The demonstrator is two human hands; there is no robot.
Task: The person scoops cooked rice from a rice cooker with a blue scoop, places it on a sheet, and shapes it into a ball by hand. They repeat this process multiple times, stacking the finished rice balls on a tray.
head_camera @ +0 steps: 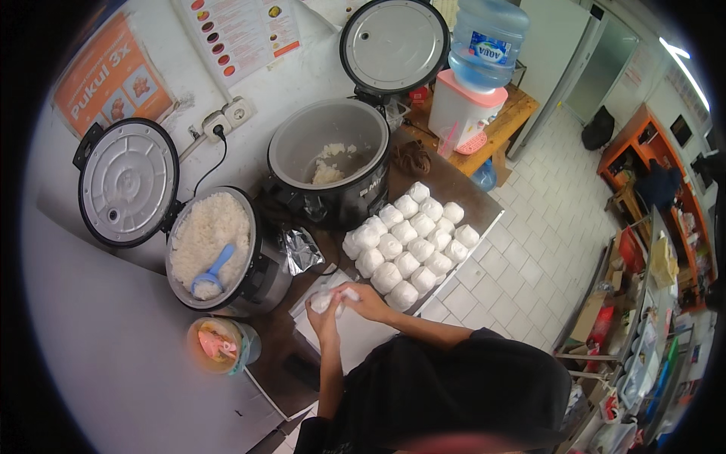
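Observation:
Both hands are together above a stack of white wrapping paper (363, 344) at the table's front edge. My left hand (324, 322) holds a small white paper-wrapped bundle (321, 302) from its near side. My right hand (366, 303) grips the paper at the bundle's right side. Just right of my hands, many similar round white wrapped bundles (405, 263) are piled in rows. To the left stands an open rice cooker (272, 278), full of cooked rice (211, 238). A blue scoop (220, 262) with rice in its bowl rests on that rice.
A second open rice cooker (340, 198) behind holds a little rice. Crumpled foil (302, 249) lies between the cookers and my hands. A plastic tub (249, 346) with a pink utensil stands at left. A water dispenser (462, 113) is on a wooden table (513, 108) at the back.

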